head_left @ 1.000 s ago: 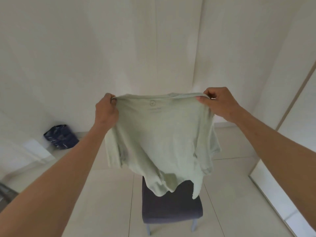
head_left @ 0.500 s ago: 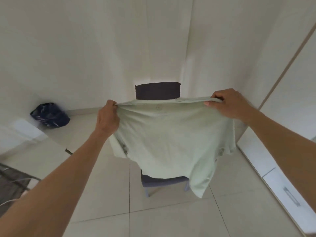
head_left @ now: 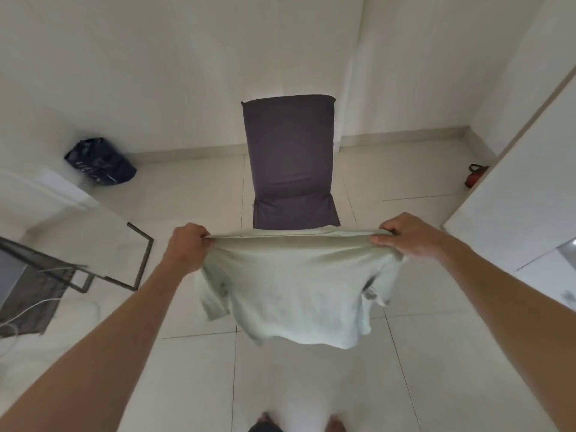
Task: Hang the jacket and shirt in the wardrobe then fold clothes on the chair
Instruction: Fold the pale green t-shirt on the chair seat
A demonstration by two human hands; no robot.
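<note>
- Head view: the left hand (head_left: 187,246) grips one shoulder of a pale green T-shirt (head_left: 299,285), and the right hand (head_left: 408,236) pinches the other.
- The T-shirt hangs stretched between them, in front of the dark grey chair (head_left: 290,157), covering its seat's front edge.
- A dark blue bag (head_left: 99,162) lies on the floor left of the chair.

Readable text: none legible.
The dark blue bag (head_left: 99,162) by the wall carries pale printed lettering, too blurred for me to read; the pale green shirt (head_left: 299,285) I hold shows no readable label.
</note>
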